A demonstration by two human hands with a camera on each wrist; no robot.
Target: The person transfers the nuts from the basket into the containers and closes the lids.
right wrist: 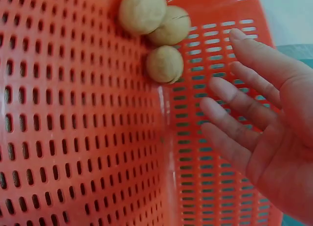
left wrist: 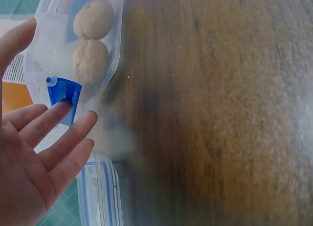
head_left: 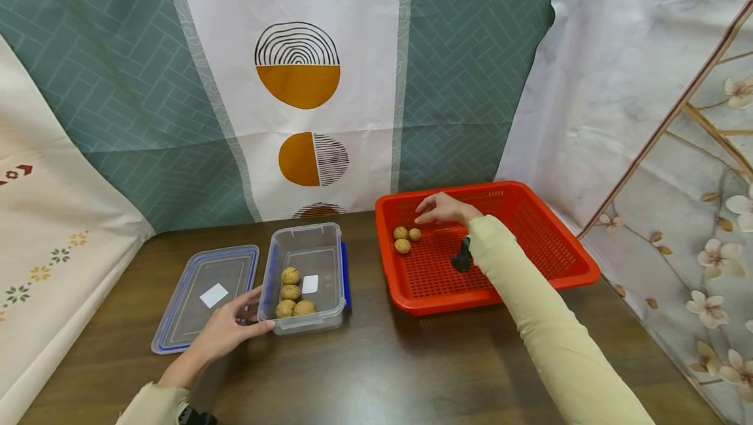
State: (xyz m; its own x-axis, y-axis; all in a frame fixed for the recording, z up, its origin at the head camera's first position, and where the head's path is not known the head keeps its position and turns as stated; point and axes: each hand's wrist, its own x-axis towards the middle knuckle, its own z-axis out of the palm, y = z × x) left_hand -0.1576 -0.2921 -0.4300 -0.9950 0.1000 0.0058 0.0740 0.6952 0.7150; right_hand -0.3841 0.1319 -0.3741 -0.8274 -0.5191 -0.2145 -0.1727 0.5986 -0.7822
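My left hand [head_left: 226, 327] rests at the near-left corner of a clear plastic food container [head_left: 331, 322], thumb at the front and fingers by its left side. In the left wrist view those fingers [left wrist: 73, 143] are loosely extended, one at a blue latch [left wrist: 64, 95]. Several walnuts [head_left: 290, 292] lie along the container's left side. Over the far-left part of a red plastic basket [head_left: 406, 291], my right hand [head_left: 442, 208] has relaxed fingers and holds nothing. Three walnuts [head_left: 402, 246] sit in the basket's left end, close beside its fingers; they also show as walnuts [right wrist: 165, 64] in the right wrist view.
Left of the container lies its clear lid [head_left: 182, 307] with a blue seal and a white label. The wooden table [head_left: 376, 373] ends against a patterned curtain [head_left: 353, 170] at the back. A flowered cloth [head_left: 676, 268] borders the right side.
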